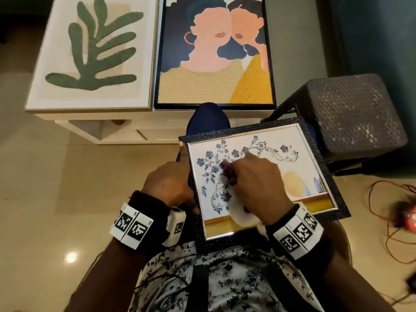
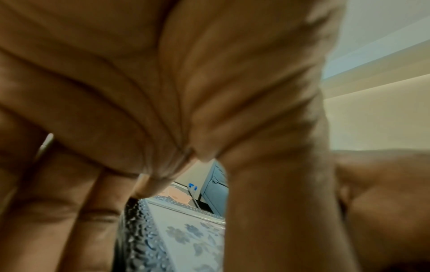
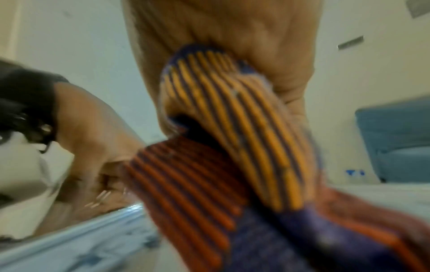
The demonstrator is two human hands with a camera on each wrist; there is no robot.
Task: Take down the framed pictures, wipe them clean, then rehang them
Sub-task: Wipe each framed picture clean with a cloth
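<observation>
On the lap, floral framed picture (image 1: pixel 258 176), long axis left-right; left hand (image 1: pixel 171 183) gripping its left edge, right hand (image 1: pixel 258 185) clutching striped cloth (image 3: pixel 232 147) mid-glass.

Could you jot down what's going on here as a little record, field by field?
Activity: wiping a picture held on the lap
Picture in work: floral picture, dark textured frame
Left hand: grips the frame's left edge
Right hand: presses a striped cloth on the glass
Waiting on the white table: leaf picture, two-faces picture
Nearby: dark woven stool
</observation>
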